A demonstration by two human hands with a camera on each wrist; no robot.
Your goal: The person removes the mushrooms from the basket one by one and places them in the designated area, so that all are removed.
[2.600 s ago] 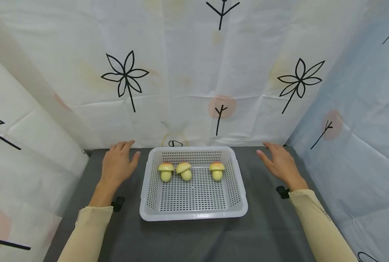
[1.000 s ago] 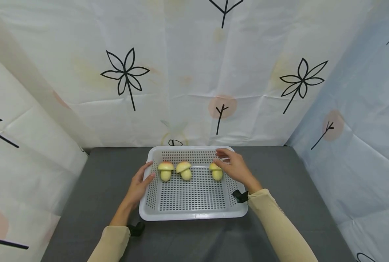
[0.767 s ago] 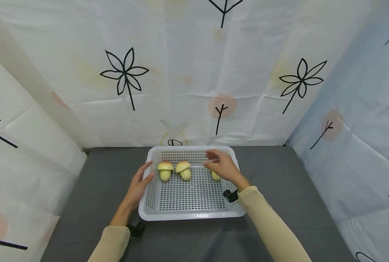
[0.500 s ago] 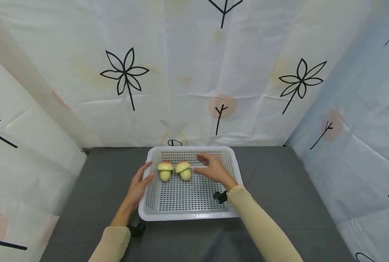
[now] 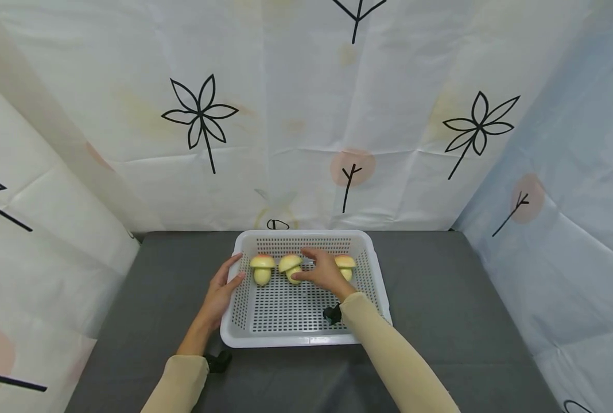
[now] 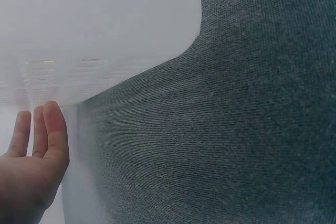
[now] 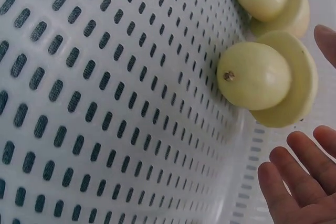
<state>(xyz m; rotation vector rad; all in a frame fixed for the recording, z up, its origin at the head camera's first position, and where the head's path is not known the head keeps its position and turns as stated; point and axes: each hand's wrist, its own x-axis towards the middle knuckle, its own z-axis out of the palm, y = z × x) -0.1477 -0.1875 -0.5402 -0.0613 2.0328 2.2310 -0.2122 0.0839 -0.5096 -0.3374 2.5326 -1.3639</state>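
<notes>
Three yellow toy mushrooms with orange-tinged caps lie in a white perforated plastic basket (image 5: 306, 338): the left mushroom (image 5: 262, 269), the middle mushroom (image 5: 290, 264) and the right mushroom (image 5: 345, 263). My right hand (image 5: 323, 272) reaches over the basket beside the middle mushroom, thumb near its stem and fingers spread behind. In the right wrist view, the nearest mushroom (image 7: 254, 74) sits between the thumb and the extended fingers, with gaps showing around it. My left hand (image 5: 220, 292) rests at the basket's left side; the left wrist view shows its fingers (image 6: 55, 121) straight, tips at the outer wall.
The basket stands on a dark grey cloth-covered table (image 5: 441, 321). A white curtain (image 5: 286, 115) with black plant drawings hangs behind the table, and similar fabric closes in both sides. Dark wrist-camera mounts sit at both cuffs.
Both hands came in from beside the basket, the left to its left side. The right passed over the right mushroom and moved left to the middle one, uncovering the right mushroom again. The mushrooms stayed put.
</notes>
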